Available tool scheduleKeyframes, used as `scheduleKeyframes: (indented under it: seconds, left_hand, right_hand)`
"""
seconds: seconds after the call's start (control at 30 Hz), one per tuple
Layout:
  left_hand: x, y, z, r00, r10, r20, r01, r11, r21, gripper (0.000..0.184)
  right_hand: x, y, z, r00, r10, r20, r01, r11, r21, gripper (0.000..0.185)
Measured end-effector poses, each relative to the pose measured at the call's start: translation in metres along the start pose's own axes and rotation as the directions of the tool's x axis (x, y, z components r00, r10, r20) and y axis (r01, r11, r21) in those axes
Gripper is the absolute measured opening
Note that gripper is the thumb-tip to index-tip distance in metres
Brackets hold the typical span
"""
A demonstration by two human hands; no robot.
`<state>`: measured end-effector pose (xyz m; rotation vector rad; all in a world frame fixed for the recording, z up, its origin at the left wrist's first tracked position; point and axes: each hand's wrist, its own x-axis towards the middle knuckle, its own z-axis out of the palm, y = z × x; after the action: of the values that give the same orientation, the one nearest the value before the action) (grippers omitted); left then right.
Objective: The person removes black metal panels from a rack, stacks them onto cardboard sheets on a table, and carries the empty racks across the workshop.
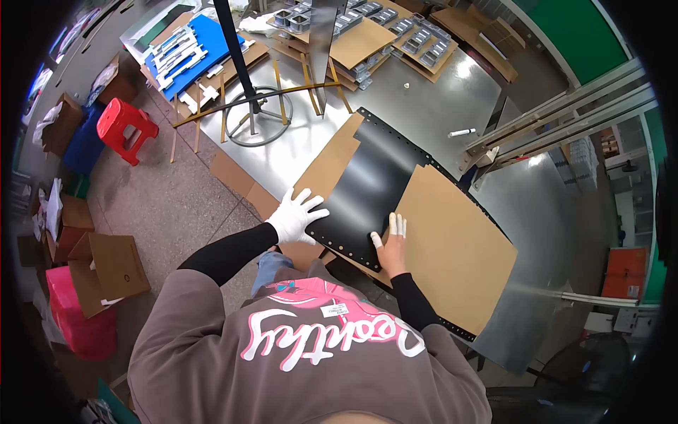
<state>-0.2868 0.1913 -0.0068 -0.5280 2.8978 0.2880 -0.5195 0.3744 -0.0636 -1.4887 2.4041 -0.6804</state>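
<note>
A glossy black sheet with a row of holes along its near edge lies between pieces of brown cardboard on the metal table. My left hand, in a white glove, rests with fingers spread at the sheet's left edge, partly over cardboard. At the sheet's near right corner is my right hand, with white coverings on its fingertips, thumb and fingers apart. Its fingers touch the border between the black sheet and the large cardboard piece. Another dark strip with holes shows along the cardboard's far edge.
Beyond the sheet stands a metal pole on a round wire base. Grey trays sit on cardboard at the back. A white marker lies on the metal table. A red stool and open boxes are at left.
</note>
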Motion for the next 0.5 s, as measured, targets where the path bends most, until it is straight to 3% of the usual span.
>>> scheduleKeyframes:
  seconds: [0.13,0.2,0.3,0.37,0.5]
  left_hand:
    - [0.002,-0.035,0.008,0.991,0.132,-0.001,-0.131,0.99,-0.055,0.077]
    - [0.001,-0.049,0.011,0.977,0.211,0.001,-0.21,0.974,-0.082,0.077]
    - [0.004,-0.06,0.011,0.975,0.223,0.023,-0.22,0.97,-0.106,0.077]
    - [0.016,-0.055,0.001,0.971,0.236,0.02,-0.233,0.967,-0.105,0.078]
    - [0.045,-0.028,-0.023,0.98,0.196,0.039,-0.192,0.978,-0.076,0.082]
  right_hand:
    - [0.03,-0.033,0.012,0.997,0.061,0.037,-0.053,0.981,-0.186,0.062]
    - [0.04,-0.045,0.014,0.995,0.097,-0.006,-0.097,0.977,-0.191,0.06]
    - [0.063,-0.057,0.013,0.99,0.124,-0.066,-0.136,0.966,-0.221,0.056]
    - [0.098,-0.063,0.017,0.986,0.075,-0.148,-0.103,0.977,-0.188,0.055]
    - [0.185,-0.071,0.022,0.988,0.009,-0.156,-0.037,0.984,-0.176,0.054]
